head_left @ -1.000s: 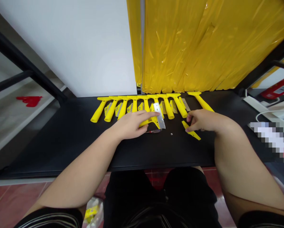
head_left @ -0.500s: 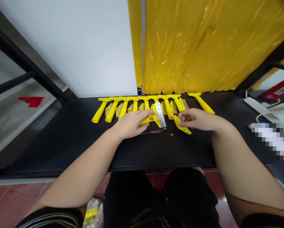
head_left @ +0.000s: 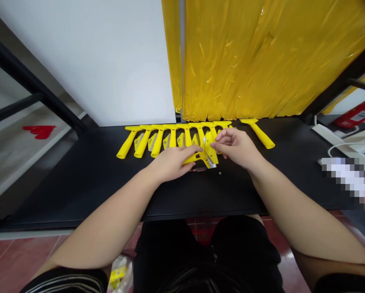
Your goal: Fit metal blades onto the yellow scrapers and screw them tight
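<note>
My left hand (head_left: pixel 174 162) is closed round the handle of a yellow scraper (head_left: pixel 193 159), its head pointing right. A metal blade (head_left: pixel 212 163) lies on that head, mostly covered. Between the fingers of my right hand (head_left: pixel 235 146) is a yellow plastic cover plate (head_left: pixel 212 151), held over the blade and overlapping it. A screwdriver (head_left: pixel 200 169) lies on the black table under the scraper, partly hidden. To its right is a tiny nut or washer (head_left: pixel 220 173). Behind my hands stretches a row of yellow scraper handles (head_left: pixel 142 143), several with bladed yellow pieces between them.
One more yellow handle (head_left: pixel 261 134) lies apart at the back right of the black table (head_left: pixel 94 183). A white power strip (head_left: pixel 329 138) with cables is at the right. Yellow plastic wrapping (head_left: pixel 246 61) and a white panel (head_left: pixel 109 61) rise behind the table.
My right hand has moved left with the yellow cover plate, from the table onto the blade of the scraper. The left hand keeps hold of the scraper, nearly in place.
</note>
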### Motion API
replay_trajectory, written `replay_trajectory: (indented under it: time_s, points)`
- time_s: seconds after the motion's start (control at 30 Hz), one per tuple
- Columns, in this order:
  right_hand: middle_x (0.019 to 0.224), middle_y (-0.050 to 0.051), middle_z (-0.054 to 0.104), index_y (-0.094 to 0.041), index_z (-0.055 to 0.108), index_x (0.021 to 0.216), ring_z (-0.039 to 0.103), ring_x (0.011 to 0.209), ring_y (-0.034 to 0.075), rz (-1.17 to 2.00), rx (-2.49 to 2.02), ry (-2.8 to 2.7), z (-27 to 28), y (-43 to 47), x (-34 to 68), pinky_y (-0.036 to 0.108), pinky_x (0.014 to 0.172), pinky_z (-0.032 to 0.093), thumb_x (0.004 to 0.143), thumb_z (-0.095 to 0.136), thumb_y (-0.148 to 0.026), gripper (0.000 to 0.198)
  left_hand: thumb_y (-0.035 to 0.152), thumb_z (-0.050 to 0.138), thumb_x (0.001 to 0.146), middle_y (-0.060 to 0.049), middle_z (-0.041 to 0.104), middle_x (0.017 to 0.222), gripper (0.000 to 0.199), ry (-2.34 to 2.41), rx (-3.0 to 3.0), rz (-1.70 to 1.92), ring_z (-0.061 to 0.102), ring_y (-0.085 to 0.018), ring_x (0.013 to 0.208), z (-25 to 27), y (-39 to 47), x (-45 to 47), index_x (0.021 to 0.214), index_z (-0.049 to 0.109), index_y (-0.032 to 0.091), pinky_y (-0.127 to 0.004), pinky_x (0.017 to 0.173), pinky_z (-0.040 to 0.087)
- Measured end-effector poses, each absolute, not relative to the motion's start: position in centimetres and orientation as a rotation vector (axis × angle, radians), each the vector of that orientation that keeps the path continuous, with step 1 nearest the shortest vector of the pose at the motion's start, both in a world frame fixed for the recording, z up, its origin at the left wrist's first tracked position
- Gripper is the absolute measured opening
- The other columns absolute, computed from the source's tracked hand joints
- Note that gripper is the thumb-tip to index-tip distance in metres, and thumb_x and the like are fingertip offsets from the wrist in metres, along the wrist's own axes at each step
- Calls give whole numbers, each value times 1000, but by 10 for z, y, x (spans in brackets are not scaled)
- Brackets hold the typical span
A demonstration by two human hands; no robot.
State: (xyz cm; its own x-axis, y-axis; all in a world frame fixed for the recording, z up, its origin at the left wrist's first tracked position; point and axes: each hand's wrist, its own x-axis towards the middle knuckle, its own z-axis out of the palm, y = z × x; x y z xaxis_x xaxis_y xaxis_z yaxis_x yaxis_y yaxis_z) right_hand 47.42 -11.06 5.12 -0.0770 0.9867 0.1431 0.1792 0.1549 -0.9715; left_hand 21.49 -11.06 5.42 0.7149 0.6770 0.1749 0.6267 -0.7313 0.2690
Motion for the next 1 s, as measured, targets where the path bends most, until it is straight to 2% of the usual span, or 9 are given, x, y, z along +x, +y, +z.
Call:
replay_trajectory:
  time_s: [0.3,0.47,0.57,0.7,0.87,0.93,1.0]
  points:
    - [67,0,69,-23,61,83,59,54,14,1088,-1212,-1526,49,-112,466,29,45,51,71,94,-47,42,31,62,101,-6,77,109,48,1042,2768,420,74,-24,90,53,-111,216,148,57,28,-34,75,56]
    - [67,-1,66,-23,65,80,56,52,14,1069,-1228,-1573,46,-112,467,31,46,50,70,94,-50,40,28,61,102,-7,78,116,49,1014,2769,425,75,-23,91,53,-111,216,150,58,30,-35,78,59]
    - [69,1,67,-22,70,81,55,53,14,1030,-1273,-1597,45,-113,466,31,48,47,71,92,-52,38,28,60,103,-8,77,126,47,973,2757,435,76,-25,101,52,-110,215,150,60,29,-38,85,61]
    - [70,2,68,-22,76,81,58,62,17,751,-1326,-1731,48,-116,466,34,60,48,79,85,-44,24,24,58,103,-7,74,136,43,904,2755,439,74,-26,118,50,-108,216,146,63,26,-44,99,61]
    - [74,2,61,-23,74,83,55,67,17,415,-1272,-1768,51,-114,473,35,65,47,85,79,-37,15,21,58,102,-8,74,136,42,874,2743,440,73,-25,121,50,-106,215,143,64,24,-44,102,61]
    - [80,2,64,-23,72,89,57,69,17,502,-1276,-1700,48,-112,477,34,65,49,83,81,-38,19,21,59,102,-8,75,135,42,870,2741,451,73,-25,121,50,-105,214,143,65,25,-43,102,60]
    - [87,4,68,-23,69,97,61,70,18,743,-1302,-1616,43,-108,479,34,63,52,78,86,-40,30,22,58,102,-7,75,135,41,876,2745,464,73,-25,122,50,-105,214,143,65,25,-43,102,60]
